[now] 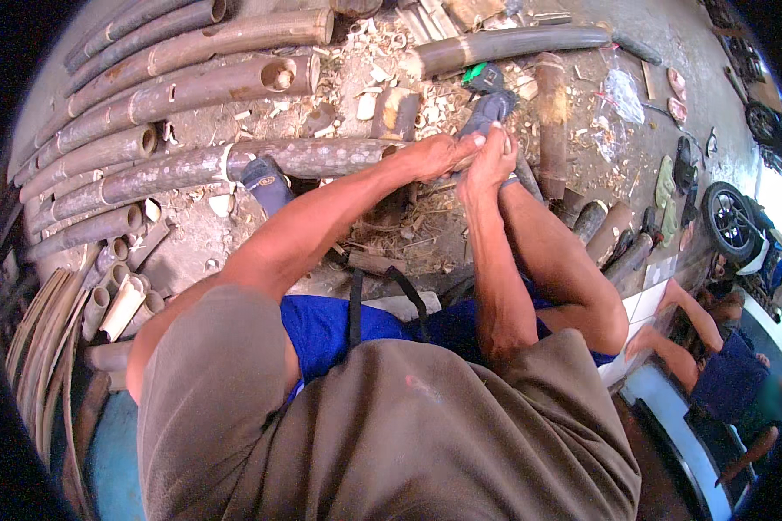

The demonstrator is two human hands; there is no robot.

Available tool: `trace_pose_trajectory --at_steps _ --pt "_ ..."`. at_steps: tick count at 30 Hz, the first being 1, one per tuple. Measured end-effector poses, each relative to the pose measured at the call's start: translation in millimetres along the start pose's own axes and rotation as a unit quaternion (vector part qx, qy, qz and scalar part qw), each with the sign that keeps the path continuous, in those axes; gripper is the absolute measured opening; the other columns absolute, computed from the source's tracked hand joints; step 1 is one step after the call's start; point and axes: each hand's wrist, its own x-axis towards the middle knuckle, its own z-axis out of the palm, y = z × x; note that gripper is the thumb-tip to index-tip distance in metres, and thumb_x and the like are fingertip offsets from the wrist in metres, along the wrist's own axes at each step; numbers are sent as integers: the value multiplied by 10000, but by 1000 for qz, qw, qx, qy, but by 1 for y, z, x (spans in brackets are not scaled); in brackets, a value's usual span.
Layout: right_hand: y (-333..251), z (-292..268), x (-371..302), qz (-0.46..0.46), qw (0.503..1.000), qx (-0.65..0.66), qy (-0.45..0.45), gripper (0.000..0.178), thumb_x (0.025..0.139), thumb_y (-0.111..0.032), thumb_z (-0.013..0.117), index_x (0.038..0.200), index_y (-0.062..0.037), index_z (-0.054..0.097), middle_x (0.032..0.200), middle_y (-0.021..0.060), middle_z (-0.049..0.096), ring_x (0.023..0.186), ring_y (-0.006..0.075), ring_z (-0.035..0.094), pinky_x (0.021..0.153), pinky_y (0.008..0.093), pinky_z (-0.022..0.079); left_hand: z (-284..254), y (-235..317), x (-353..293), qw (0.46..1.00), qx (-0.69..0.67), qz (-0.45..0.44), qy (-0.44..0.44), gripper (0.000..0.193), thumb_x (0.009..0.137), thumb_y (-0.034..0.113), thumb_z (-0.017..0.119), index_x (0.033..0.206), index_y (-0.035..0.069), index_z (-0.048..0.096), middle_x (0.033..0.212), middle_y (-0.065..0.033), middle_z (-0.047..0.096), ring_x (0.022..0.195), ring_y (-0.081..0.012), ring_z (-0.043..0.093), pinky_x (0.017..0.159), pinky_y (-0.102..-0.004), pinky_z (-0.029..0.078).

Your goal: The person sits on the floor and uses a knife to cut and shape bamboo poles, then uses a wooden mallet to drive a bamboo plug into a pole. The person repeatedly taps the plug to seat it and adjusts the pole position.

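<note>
My left hand [443,157] and my right hand [488,163] meet in front of my right shoe [492,111]. Both have their fingers closed, thumbs towards each other. Whatever is pinched between them is too small and too covered to name. Just left of the hands stands a short piece of bamboo [397,113]. A long, mottled bamboo pole [321,159] lies crosswise beyond my left forearm, its right end near my left wrist. My left shoe [267,184] is beside that pole. A black and green object [483,77] sits beyond my right shoe.
Several thick bamboo poles [226,90] lie at the left, one with a cut hole. Wood chips [369,82] litter the floor. Another pole [513,43] crosses the far side. Sandals [677,95], a glove [666,193] and a motorbike wheel [728,221] are at right, near a seated person [734,373].
</note>
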Motion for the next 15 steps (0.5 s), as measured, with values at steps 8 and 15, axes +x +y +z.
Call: trace_pose_trajectory --at_steps 8,15 --pt "-9 96 21 -48 998 -4 -44 324 883 -143 741 1134 1 595 960 63 632 851 153 597 746 331 525 -63 16 -2 987 18 -54 149 1034 965 821 247 992 -116 683 871 -260 713 806 -350 658 815 -491 497" --pt "-17 153 -29 79 844 -182 -498 387 799 -128 782 1155 -31 667 938 66 677 832 157 627 731 290 528 -6 2 -63 839 -177 -32 513 611 1117 500 311 1021 -15 626 865 -133 633 818 -238 553 808 -445 460"
